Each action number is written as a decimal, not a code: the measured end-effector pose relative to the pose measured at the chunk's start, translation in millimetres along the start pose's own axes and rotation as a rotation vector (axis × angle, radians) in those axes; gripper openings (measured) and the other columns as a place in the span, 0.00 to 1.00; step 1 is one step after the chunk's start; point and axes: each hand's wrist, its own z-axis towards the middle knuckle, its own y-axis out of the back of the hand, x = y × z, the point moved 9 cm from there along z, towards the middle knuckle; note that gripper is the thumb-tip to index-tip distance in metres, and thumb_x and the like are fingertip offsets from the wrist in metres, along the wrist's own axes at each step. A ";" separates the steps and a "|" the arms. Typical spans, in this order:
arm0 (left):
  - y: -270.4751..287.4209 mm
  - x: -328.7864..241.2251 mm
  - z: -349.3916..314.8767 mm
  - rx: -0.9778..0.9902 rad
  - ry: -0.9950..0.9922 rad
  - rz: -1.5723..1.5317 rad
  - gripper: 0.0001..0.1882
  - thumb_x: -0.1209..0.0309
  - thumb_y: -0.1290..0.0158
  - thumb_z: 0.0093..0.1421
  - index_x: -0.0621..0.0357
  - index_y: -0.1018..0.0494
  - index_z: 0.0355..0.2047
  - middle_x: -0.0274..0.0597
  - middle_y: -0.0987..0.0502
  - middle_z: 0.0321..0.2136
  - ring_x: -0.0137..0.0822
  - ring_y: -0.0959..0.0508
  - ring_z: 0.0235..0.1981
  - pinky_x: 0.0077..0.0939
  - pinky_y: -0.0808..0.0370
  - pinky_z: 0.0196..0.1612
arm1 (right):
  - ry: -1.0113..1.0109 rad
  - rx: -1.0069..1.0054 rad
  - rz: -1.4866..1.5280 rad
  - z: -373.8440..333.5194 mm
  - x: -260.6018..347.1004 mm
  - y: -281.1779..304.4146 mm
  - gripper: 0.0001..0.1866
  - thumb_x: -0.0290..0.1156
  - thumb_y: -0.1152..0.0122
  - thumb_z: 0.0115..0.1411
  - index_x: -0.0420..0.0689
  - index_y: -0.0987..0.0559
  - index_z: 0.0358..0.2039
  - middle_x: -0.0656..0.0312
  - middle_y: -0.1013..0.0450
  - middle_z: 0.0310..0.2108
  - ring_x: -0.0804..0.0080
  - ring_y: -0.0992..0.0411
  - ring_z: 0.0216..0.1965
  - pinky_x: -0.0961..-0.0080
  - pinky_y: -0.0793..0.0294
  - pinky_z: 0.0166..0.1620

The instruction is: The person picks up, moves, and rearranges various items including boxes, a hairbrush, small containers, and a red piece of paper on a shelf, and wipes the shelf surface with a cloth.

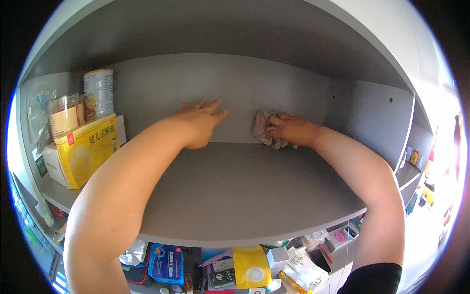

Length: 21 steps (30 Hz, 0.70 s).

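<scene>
Both my arms reach into a grey cabinet shelf (pixel 235 196). My right hand (pixel 293 129) is closed on a crumpled pinkish-grey cloth (pixel 264 126), which lies against the back panel (pixel 235 83) where it meets the shelf board. To the left of it, my left hand (pixel 201 122) has its fingers spread near the same back panel and holds nothing. I cannot tell whether its fingertips touch the panel.
At the shelf's left end stand a yellow box (pixel 90 152), a tall can (pixel 99 93) and a clear-lidded container (pixel 67 115). Below the shelf edge lie a blue pack (pixel 166 263), a yellow packet (pixel 251 267) and a white bag (pixel 304 268). The right side panel (pixel 372 122) has small holes.
</scene>
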 end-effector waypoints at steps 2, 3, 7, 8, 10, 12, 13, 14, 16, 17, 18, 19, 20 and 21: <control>-3.5 -3.4 6.3 -0.008 -0.029 -0.008 0.32 0.73 0.57 0.63 0.47 0.52 0.66 0.39 0.61 0.68 0.43 0.56 0.68 0.49 0.55 0.68 | -0.260 0.043 0.483 -0.5 -21.7 2.2 0.26 0.21 0.39 0.51 0.54 0.28 0.51 0.57 0.39 0.57 0.57 0.37 0.55 0.64 0.31 0.55; -4.4 0.4 3.8 -0.009 -0.026 -0.010 0.31 0.72 0.56 0.63 0.47 0.52 0.66 0.39 0.61 0.68 0.43 0.56 0.68 0.49 0.55 0.68 | -0.485 -0.011 0.926 7.3 -43.7 7.5 0.28 0.20 0.37 0.48 0.53 0.28 0.51 0.57 0.40 0.58 0.57 0.37 0.56 0.64 0.31 0.56; -0.2 -16.3 16.0 -0.127 -0.095 -0.007 0.32 0.70 0.55 0.63 0.46 0.52 0.66 0.39 0.61 0.68 0.44 0.57 0.68 0.49 0.55 0.68 | -0.565 -0.550 0.260 -16.8 -106.7 42.3 0.30 0.19 0.34 0.46 0.53 0.30 0.50 0.57 0.39 0.57 0.54 0.36 0.55 0.65 0.28 0.54; 2.0 -17.8 17.2 -0.136 -0.102 0.006 0.32 0.69 0.54 0.63 0.46 0.52 0.66 0.39 0.61 0.68 0.43 0.57 0.68 0.49 0.55 0.68 | -0.587 -0.550 0.200 -22.8 -108.6 42.1 0.28 0.21 0.36 0.48 0.53 0.30 0.51 0.57 0.40 0.58 0.53 0.36 0.56 0.65 0.29 0.54; -1.6 -15.3 16.8 -0.128 -0.096 0.036 0.32 0.66 0.54 0.63 0.45 0.52 0.66 0.38 0.61 0.68 0.43 0.57 0.68 0.48 0.56 0.68 | -0.611 -0.521 0.128 -16.8 -86.8 38.7 0.25 0.24 0.39 0.52 0.53 0.30 0.52 0.56 0.42 0.60 0.52 0.36 0.56 0.64 0.31 0.56; -3.1 -14.1 15.0 -0.126 -0.067 0.038 0.33 0.64 0.54 0.64 0.46 0.53 0.66 0.38 0.61 0.68 0.43 0.58 0.68 0.48 0.56 0.68 | -0.632 -0.418 0.077 -13.2 -70.0 14.2 0.22 0.26 0.43 0.56 0.54 0.30 0.52 0.56 0.43 0.61 0.52 0.36 0.56 0.63 0.31 0.56; -3.3 -15.1 13.9 -0.128 -0.054 0.034 0.33 0.63 0.54 0.64 0.46 0.53 0.66 0.38 0.61 0.68 0.43 0.58 0.68 0.48 0.56 0.68 | -0.640 -0.346 0.056 -13.6 -66.6 2.6 0.21 0.27 0.44 0.57 0.55 0.29 0.52 0.56 0.43 0.61 0.52 0.36 0.57 0.62 0.32 0.57; -2.9 -18.5 13.0 -0.118 -0.061 0.024 0.33 0.62 0.54 0.63 0.46 0.53 0.66 0.39 0.61 0.68 0.43 0.58 0.68 0.48 0.56 0.68 | -0.591 -0.183 0.106 -13.1 -66.5 -12.9 0.20 0.26 0.45 0.58 0.54 0.29 0.52 0.56 0.42 0.61 0.51 0.36 0.57 0.62 0.32 0.57; 0.1 -24.5 11.5 -0.091 -0.062 0.021 0.34 0.60 0.53 0.63 0.46 0.53 0.66 0.39 0.61 0.68 0.43 0.58 0.68 0.47 0.56 0.68 | -0.481 0.124 0.218 -16.3 -55.1 -24.7 0.20 0.26 0.47 0.59 0.52 0.29 0.52 0.56 0.41 0.61 0.51 0.37 0.57 0.61 0.32 0.57; -0.2 -25.9 10.6 -0.094 -0.069 0.022 0.34 0.59 0.53 0.63 0.45 0.53 0.66 0.39 0.61 0.68 0.43 0.58 0.68 0.48 0.56 0.68 | -0.491 0.037 0.122 -14.9 -63.2 -18.8 0.21 0.25 0.45 0.57 0.54 0.28 0.51 0.58 0.40 0.60 0.53 0.37 0.57 0.61 0.31 0.56; 1.8 -31.6 12.2 -0.109 -0.095 0.016 0.34 0.58 0.53 0.63 0.45 0.53 0.66 0.39 0.61 0.68 0.43 0.58 0.68 0.48 0.56 0.68 | -0.517 -0.038 0.015 -21.3 -78.3 -12.2 0.21 0.23 0.43 0.55 0.55 0.27 0.50 0.60 0.38 0.59 0.54 0.37 0.57 0.61 0.30 0.55; 3.2 -36.3 13.6 -0.118 -0.113 0.015 0.35 0.57 0.53 0.62 0.45 0.53 0.66 0.40 0.61 0.68 0.43 0.58 0.68 0.48 0.56 0.68 | -0.534 -0.119 -0.087 -24.5 -86.2 2.1 0.22 0.22 0.41 0.53 0.57 0.26 0.49 0.62 0.37 0.58 0.56 0.37 0.57 0.61 0.30 0.53; 5.4 -42.8 13.9 -0.115 -0.117 0.026 0.35 0.56 0.53 0.62 0.45 0.53 0.66 0.40 0.61 0.68 0.43 0.57 0.68 0.48 0.55 0.68 | -0.622 -0.134 -0.195 -35.2 -102.3 15.4 0.23 0.23 0.42 0.54 0.58 0.26 0.50 0.63 0.37 0.58 0.57 0.36 0.56 0.61 0.29 0.52; 7.9 -50.9 14.3 -0.115 -0.127 0.033 0.35 0.55 0.53 0.62 0.45 0.53 0.66 0.40 0.60 0.68 0.43 0.57 0.68 0.48 0.55 0.68 | -0.711 -0.142 -0.308 -48.8 -111.8 39.8 0.23 0.23 0.44 0.55 0.58 0.26 0.51 0.64 0.36 0.57 0.58 0.35 0.55 0.61 0.29 0.51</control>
